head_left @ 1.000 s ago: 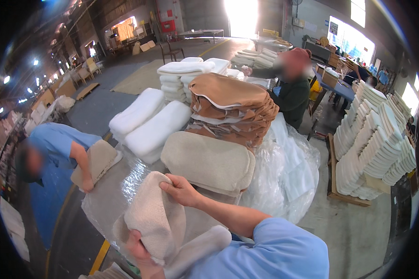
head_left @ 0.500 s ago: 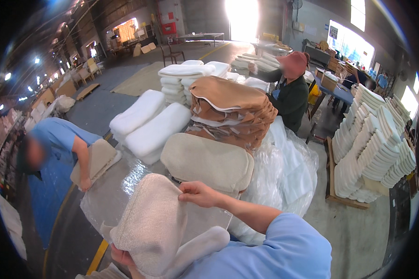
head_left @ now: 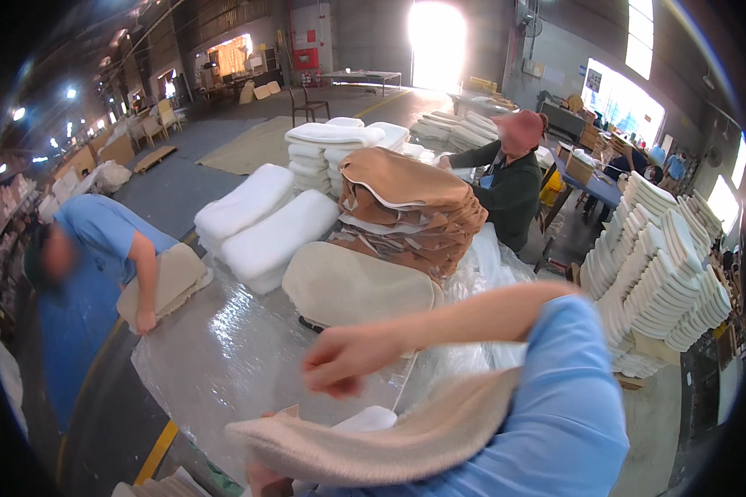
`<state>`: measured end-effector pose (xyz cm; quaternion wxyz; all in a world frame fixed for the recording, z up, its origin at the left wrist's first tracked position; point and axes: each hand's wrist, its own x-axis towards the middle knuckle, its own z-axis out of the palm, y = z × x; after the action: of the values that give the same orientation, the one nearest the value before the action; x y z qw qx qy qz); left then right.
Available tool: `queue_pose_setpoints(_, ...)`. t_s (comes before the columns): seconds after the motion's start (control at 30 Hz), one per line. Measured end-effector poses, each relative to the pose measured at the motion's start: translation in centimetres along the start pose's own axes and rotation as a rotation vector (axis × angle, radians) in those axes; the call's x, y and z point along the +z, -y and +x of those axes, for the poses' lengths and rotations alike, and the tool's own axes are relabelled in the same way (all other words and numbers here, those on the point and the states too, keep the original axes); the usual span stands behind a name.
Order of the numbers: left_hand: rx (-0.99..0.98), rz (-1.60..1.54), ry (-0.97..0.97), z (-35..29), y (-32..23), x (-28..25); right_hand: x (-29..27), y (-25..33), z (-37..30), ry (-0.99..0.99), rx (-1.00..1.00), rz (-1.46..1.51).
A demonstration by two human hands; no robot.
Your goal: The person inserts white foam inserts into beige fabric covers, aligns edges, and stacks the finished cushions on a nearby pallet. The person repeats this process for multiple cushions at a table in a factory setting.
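Observation:
A beige textured cushion cover (head_left: 389,443) lies bent lengthwise, low in front of me, against my blue sleeve. My left hand (head_left: 267,479) grips its near-left end from below; the cover hides most of the fingers. Behind it, a white padding piece (head_left: 369,420) shows in part. Above the cover, apart from it, hangs my right hand (head_left: 352,358), fingers curled but smeared by motion. Beneath that hand is the plastic-covered table (head_left: 224,373). Just beyond, a beige cushion piece (head_left: 352,286) lies in front of a stack of brown covers (head_left: 410,186).
White padding stacks (head_left: 278,236) stand left of the brown covers. Clear plastic sheeting (head_left: 497,269) bunches on the right. At left, a co-worker in blue (head_left: 112,232) handles a beige piece; another in dark green (head_left: 510,186) stands beyond. Tall white stacks (head_left: 659,269) rise at right.
The beige cover has tipped from upright to lying bent toward my body. My right hand has let go of its edge and moved nearer. The co-worker in green has lowered an arm.

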<state>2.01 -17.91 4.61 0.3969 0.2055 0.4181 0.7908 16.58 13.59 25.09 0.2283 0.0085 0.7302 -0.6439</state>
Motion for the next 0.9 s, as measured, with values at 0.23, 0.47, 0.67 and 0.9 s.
queue_pose_setpoints(0.23, -0.2, 0.088, -0.456, -3.4, -2.6, 0.0, 12.4, -3.0, 11.5, 0.641, -1.009, 0.932)
queue_pose_setpoints(0.47, 0.03, 0.162, -0.544, -5.2, -3.5, 2.4, 14.3, -13.5, 17.2, 0.145, -0.607, 1.008)
queue_pose_setpoints(0.67, -0.033, -0.007, -0.678, -6.0, -4.6, 4.2, 11.9, -12.3, 12.8, 0.125, -0.168, 0.605)
queue_pose_setpoints(0.9, -0.057, -0.591, -0.499, -8.0, -4.8, 4.7, 11.9, -11.6, 15.3, 0.283, 0.019, 0.438)
